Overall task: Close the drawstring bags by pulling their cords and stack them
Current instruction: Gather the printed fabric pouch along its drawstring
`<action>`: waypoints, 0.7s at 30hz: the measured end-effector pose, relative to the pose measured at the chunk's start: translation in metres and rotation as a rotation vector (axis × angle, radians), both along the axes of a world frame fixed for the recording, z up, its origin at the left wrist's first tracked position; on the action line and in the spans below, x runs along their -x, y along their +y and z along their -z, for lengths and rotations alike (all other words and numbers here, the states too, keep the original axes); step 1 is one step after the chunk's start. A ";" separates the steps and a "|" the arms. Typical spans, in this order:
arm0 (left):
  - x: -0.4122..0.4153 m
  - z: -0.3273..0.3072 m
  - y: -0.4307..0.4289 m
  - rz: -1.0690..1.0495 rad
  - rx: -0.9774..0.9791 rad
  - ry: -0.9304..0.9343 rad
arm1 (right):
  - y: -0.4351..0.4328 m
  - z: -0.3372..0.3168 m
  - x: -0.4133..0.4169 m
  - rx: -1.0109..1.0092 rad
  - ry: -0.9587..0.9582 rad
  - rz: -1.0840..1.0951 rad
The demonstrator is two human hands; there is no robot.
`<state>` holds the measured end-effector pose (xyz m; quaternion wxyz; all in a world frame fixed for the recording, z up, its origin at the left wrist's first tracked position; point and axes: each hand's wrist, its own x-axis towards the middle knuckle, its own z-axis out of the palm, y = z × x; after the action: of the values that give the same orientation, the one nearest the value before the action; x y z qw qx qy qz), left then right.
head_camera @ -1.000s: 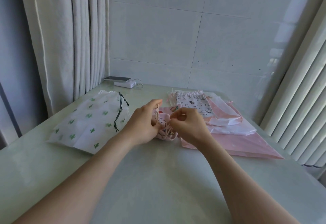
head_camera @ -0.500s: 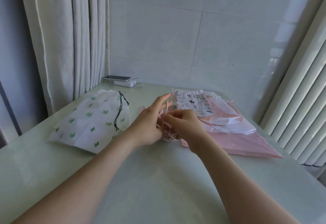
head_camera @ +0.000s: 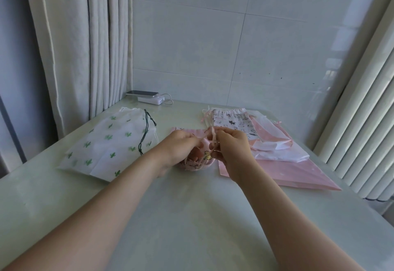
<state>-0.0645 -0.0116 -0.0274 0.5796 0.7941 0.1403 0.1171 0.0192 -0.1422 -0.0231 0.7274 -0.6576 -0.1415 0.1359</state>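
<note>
Pouch of pink printed fabric (head_camera: pixel 195 162), small and bunched, lies near the middle of the pale green table top (head_camera: pixel 191 217), between the two hands. Left hand (head_camera: pixel 180 149) curls its fingers onto the pouch's gathered mouth. Right hand (head_camera: pixel 233 150) pinches the beige cords (head_camera: pixel 211 137), which rise between the hands. To the left, apart from the pouch, lies a flat white drawstring bag with green cactus print (head_camera: pixel 106 145) and a dark green cord (head_camera: pixel 146 130). To the right is a stack of bags: a white cat-print bag (head_camera: pixel 232 122) on top, pink and white bags beneath, and a large pink bag (head_camera: pixel 298 172) lowest. At the far edge, a phone (head_camera: pixel 141 93) rests on a white power bank (head_camera: pixel 151 100). A pale curtain (head_camera: pixel 74 47) hangs at left, with vertical blinds (head_camera: pixel 362 121) at right.
</note>
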 end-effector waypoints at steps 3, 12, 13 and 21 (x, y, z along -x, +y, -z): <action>-0.001 0.002 0.002 -0.060 0.041 -0.007 | -0.004 -0.002 -0.002 -0.018 0.048 0.066; -0.010 0.008 0.010 -0.238 0.296 0.016 | -0.005 -0.006 -0.009 0.036 -0.040 0.336; -0.010 0.008 0.010 -0.243 0.349 0.008 | -0.005 -0.005 -0.009 0.024 -0.020 0.328; -0.009 0.003 0.007 -0.061 0.560 -0.132 | -0.009 -0.014 0.001 -0.205 -0.028 0.177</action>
<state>-0.0558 -0.0050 -0.0301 0.7805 0.5891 0.1533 0.1427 0.0180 -0.1510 -0.0092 0.7979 -0.5915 -0.1062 0.0466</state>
